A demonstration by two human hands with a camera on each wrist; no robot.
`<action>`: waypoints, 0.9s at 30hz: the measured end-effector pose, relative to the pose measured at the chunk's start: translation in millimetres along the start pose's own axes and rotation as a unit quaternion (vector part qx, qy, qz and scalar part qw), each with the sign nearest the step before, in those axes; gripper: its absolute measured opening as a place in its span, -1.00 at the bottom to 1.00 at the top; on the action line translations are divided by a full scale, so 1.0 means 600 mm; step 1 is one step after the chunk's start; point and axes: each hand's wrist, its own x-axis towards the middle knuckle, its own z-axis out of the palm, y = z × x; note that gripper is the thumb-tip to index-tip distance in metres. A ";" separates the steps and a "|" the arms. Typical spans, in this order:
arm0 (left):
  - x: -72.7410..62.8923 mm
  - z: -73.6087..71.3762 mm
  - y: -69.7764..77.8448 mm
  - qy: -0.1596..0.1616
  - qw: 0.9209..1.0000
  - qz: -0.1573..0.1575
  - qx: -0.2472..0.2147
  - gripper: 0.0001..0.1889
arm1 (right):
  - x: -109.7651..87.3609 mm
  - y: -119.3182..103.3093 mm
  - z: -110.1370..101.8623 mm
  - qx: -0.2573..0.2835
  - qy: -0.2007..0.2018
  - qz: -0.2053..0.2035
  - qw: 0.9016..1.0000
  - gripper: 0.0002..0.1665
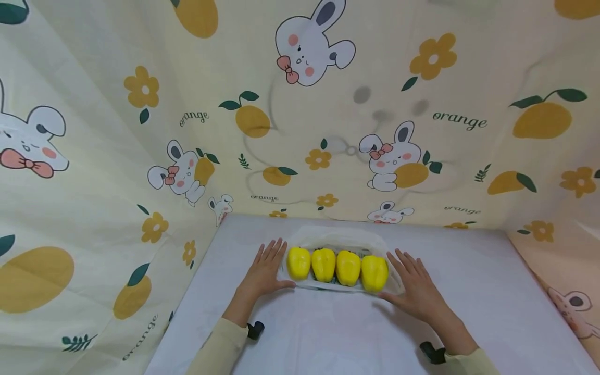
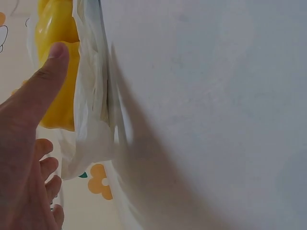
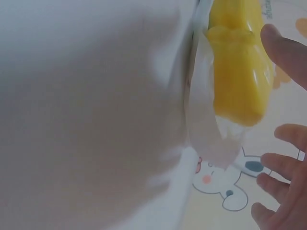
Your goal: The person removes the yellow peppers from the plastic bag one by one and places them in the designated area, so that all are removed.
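Note:
Several yellow bell peppers [image 1: 348,268] stand in a row on a crumpled white plastic bag [image 1: 337,235], whose edges rise around them. Beside the left end of the row, my left hand [image 1: 263,272] has its fingers spread and extended. In the left wrist view its thumb [image 2: 45,79] passes in front of a pepper [image 2: 60,91]; contact cannot be told. At the right end, my right hand [image 1: 414,286] is spread likewise. The right wrist view has its thumb [image 3: 288,50] apart from the nearest pepper [image 3: 237,76]. Neither hand holds anything. What lies under the peppers is mostly hidden.
A white table [image 1: 323,333] carries the bag and peppers. Behind it and at both sides hangs a cream cloth [image 1: 300,114] printed with rabbits, oranges and flowers. A black strap piece [image 1: 255,330] is on the left wrist, another black piece [image 1: 432,353] on the right.

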 end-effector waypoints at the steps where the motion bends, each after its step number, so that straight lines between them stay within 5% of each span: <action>1: 0.001 0.000 0.000 0.002 1.000 0.001 -0.001 0.32 | 0.001 0.000 0.001 -0.002 0.001 -0.005 1.000 0.35; 27: 0.023 0.022 0.001 -0.043 0.999 -0.020 0.008 0.35 | 0.014 -0.004 0.024 -0.009 0.025 -0.010 1.000 0.27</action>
